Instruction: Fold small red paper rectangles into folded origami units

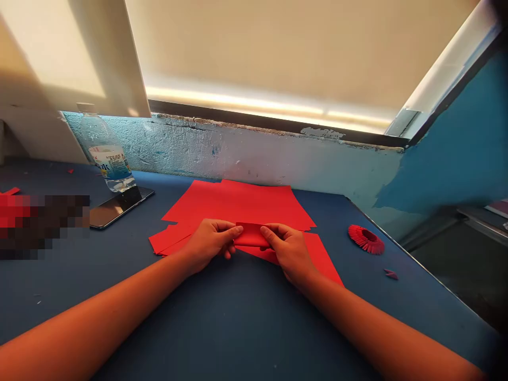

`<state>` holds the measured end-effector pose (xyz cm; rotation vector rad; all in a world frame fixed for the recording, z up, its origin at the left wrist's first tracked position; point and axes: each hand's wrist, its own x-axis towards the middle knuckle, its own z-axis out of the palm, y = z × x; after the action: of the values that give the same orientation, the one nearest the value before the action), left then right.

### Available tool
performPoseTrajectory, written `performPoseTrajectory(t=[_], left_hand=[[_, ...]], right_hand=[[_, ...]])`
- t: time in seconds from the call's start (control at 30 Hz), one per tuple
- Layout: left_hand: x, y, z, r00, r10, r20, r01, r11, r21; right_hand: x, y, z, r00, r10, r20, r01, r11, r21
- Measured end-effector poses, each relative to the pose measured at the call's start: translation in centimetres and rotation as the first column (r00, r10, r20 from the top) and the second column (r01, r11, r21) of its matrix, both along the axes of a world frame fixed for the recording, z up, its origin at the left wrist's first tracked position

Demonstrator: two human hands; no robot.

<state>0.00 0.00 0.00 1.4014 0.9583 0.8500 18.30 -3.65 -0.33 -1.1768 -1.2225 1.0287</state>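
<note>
We note a folded strip of red paper held between both hands, directly over the loose red paper sheets near the far edge of the dark blue tabletop. The left hand pinches the strip's left end, its fingers closed narrowly on the paper. The right hand grips the right end, its fingers likewise closed on the strip. The strip appears to be several layers thick, though we cannot count them from this view. Farther left, a plastic water bottle stands just beside a smartphone lying flat. To the right, a ring of pleated red paper and a small red paper scrap lie well apart from the hands.
</note>
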Motion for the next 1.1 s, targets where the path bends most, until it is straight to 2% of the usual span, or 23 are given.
performPoseTrajectory(t=[0.33,1.1], left_hand=[[-0.13,0.1,-0.08,1.0,0.021,-0.001,-0.021,1.0,0.001],[-0.22,0.35,-0.45,1.0,0.027,-0.01,-0.027,1.0,0.002]], right_hand=[[0.05,-0.06,-0.1,0.999,0.024,-0.037,-0.024,1.0,0.002],[0.06,0.02,-0.18,1.0,0.017,-0.012,-0.017,1.0,0.026]])
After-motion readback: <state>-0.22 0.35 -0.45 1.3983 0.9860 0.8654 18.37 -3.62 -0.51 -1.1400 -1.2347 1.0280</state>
